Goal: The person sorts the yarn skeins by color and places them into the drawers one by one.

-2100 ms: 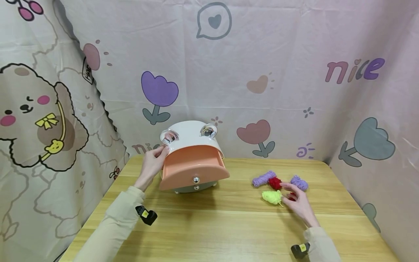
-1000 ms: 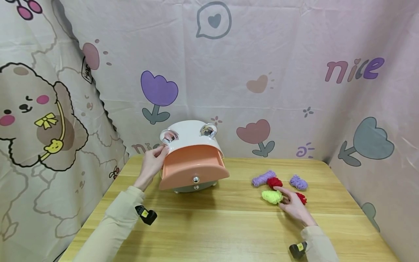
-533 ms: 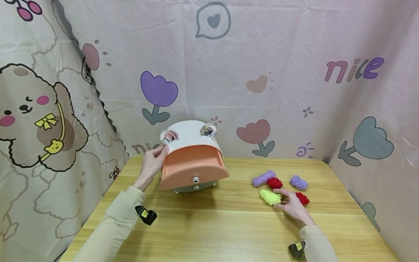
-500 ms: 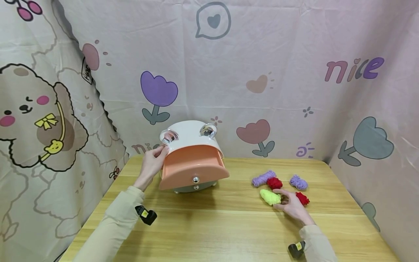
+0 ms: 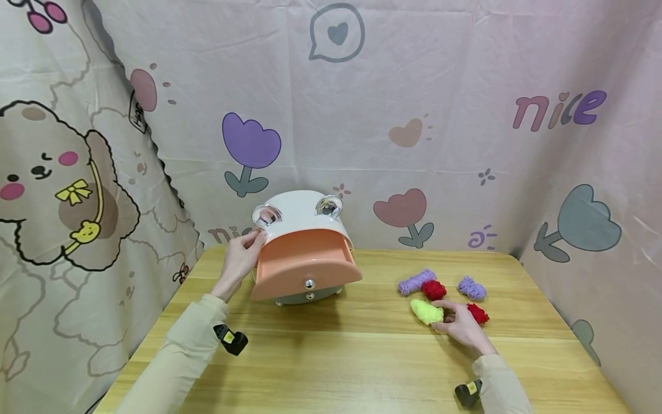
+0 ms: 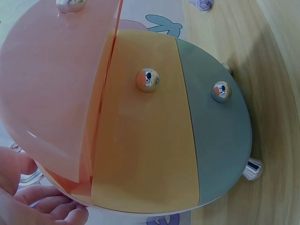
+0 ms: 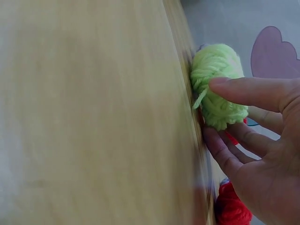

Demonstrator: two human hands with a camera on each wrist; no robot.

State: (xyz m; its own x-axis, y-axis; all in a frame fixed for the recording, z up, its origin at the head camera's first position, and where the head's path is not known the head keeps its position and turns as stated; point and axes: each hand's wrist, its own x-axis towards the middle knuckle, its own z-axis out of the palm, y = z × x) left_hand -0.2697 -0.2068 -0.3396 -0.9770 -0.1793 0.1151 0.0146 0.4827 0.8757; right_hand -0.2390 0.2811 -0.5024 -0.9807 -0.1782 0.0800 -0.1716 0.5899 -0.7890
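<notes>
A small drawer box (image 5: 305, 210) with a white top, two silvery rings and round knobs stands on the table. Its pink top drawer (image 5: 305, 275) is pulled out; the yellow drawer (image 6: 147, 140) and grey-green drawer (image 6: 218, 126) are closed. My left hand (image 5: 240, 259) holds the box by its left upper edge, thumb and fingers around it in the left wrist view. On the right, my right hand (image 5: 462, 325) pinches a yellow-green yarn bundle (image 5: 426, 311) between thumb and fingers. Whether the bundle is off the table, I cannot tell.
Behind the yellow-green bundle lie a purple yarn bundle (image 5: 415, 282) and a red one (image 5: 433, 289), touching. Another purple bundle (image 5: 472, 288) and another red one (image 5: 478, 314) lie farther right. A printed curtain (image 5: 331, 115) hangs behind the wooden table (image 5: 336, 368).
My right hand has moved slightly left, taken hold of the yellow-green yarn bundle and turned it a little. The right red bundle shows more. The left hand and box stay put.
</notes>
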